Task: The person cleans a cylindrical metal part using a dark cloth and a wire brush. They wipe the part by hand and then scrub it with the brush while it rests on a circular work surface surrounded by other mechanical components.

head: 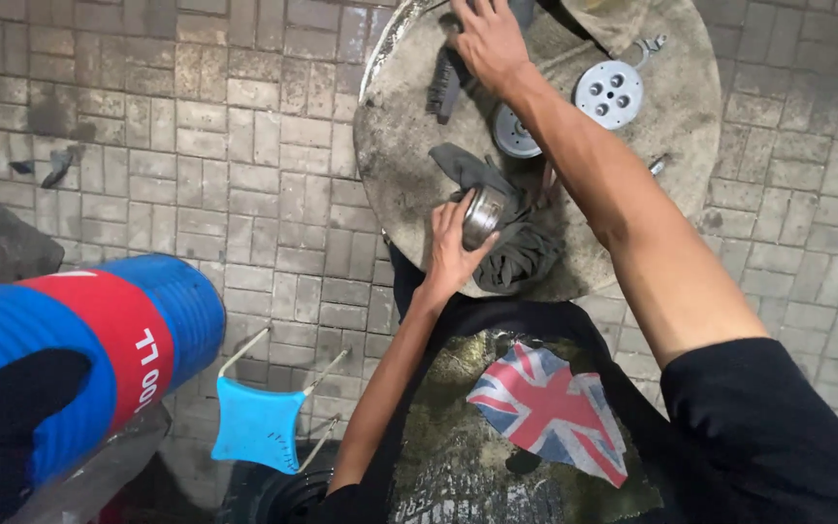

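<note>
L hand [450, 250] grips metal cylinder [483, 215] on dark rag [521, 252]; R hand [488, 41] far, palm down on brush [445, 85], grip unclear; round table [390, 146].

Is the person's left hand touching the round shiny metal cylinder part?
Touching. The head view shows the left hand with fingers wrapped around the round metal cylinder part, holding it against the dark grey rag.

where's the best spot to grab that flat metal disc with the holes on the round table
Probably by its outer rim. The metal disc lies flat on the round table, face with the holes up, so only the thin edge offers a pinch. Come from above at its right side, which looks bare; the right hand and forearm cross to its left.
</note>
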